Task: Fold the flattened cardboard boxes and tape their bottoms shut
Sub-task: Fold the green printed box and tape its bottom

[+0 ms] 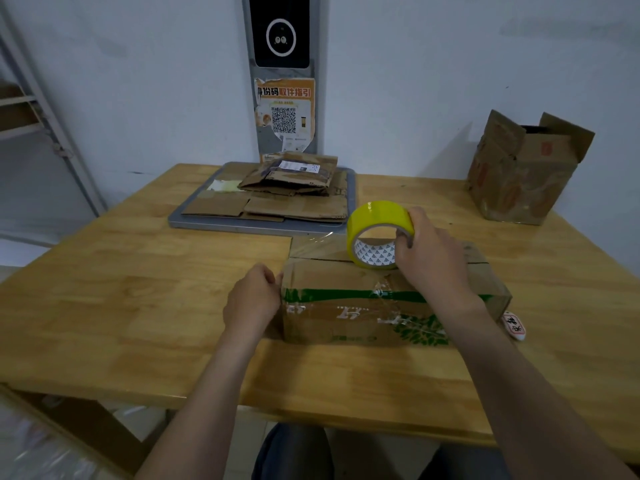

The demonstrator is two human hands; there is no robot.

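A folded cardboard box (pixel 346 313) with a green stripe and green leaf print lies bottom up on the wooden table (pixel 138 271). My left hand (pixel 254 299) presses against the box's left end, fingers curled at its upper edge. My right hand (pixel 433 251) grips a yellow tape roll (pixel 377 233) standing on the box's top near the flap seam. A clear strip of tape runs from the roll toward the box's far left corner. Crinkled clear tape sits on the stripe.
A grey tray (pixel 194 220) at the back holds several flattened cardboard boxes (pixel 294 192). An open assembled box (pixel 526 168) stands at the back right. A small white-and-red tag (pixel 515 327) lies by the box's right end. A metal shelf frame (pixel 41 126) stands at left.
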